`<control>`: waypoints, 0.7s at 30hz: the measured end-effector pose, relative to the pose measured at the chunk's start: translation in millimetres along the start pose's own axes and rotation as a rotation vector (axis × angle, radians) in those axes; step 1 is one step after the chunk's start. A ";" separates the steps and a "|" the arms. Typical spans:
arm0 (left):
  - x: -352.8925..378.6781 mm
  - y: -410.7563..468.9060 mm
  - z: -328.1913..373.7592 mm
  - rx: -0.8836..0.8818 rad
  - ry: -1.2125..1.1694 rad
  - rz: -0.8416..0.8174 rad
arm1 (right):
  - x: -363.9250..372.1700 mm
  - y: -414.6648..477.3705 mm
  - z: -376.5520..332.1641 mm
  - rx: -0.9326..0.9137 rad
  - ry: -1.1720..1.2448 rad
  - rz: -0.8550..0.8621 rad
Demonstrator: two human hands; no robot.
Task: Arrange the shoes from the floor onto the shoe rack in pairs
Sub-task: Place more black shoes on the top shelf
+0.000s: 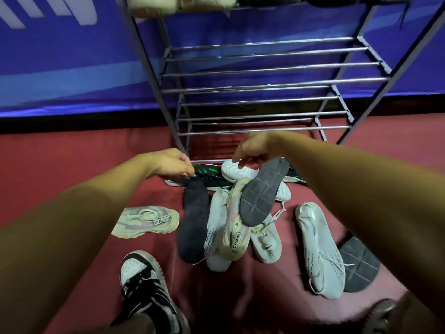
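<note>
A dark red floor (72,169) is seen under the shoes, and a blue banner (72,56) with white stripes behind the grey metal shoe rack (265,66). A black sock-like shoe (192,225) is shown beside a white knit shoe (215,237) speckled black. A cream shoe (147,221) is patched with pink and grey. A black shoe (209,173) is streaked green. A black-and-white sneaker (144,285) is seen lowest.

Red floor (72,165) carries a heap of shoes (231,213) before the rack (265,80); a cream shoe (147,221) and a white shoe (320,249) lie apart. Lower rack shelves bare.
</note>
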State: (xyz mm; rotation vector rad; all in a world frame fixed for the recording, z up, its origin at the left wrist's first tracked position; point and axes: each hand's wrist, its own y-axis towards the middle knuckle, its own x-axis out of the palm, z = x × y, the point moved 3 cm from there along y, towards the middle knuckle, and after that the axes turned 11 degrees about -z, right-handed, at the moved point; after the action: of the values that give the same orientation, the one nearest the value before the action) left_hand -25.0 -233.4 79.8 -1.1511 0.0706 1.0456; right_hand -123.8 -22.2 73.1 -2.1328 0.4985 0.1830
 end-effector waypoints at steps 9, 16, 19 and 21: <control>44.5 56.7 -76.1 -0.109 -0.089 -0.105 | 85.6 105.8 25.6 0.120 -0.022 -0.291; 69.4 88.0 -123.7 -0.197 -0.172 -0.146 | 102.7 155.0 29.0 0.127 -0.109 -0.254; 81.7 106.4 -138.0 -0.199 -0.165 -0.119 | 109.9 171.4 34.7 0.133 -0.115 -0.240; 90.9 114.9 -141.9 -0.224 -0.166 -0.091 | 114.7 180.2 36.6 0.127 -0.094 -0.235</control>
State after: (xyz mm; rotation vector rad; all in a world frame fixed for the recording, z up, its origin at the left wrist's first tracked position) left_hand 7.4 -282.6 -115.4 -1.2517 -0.2338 1.0831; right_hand -92.8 -115.8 -119.9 -2.0286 0.1969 0.1146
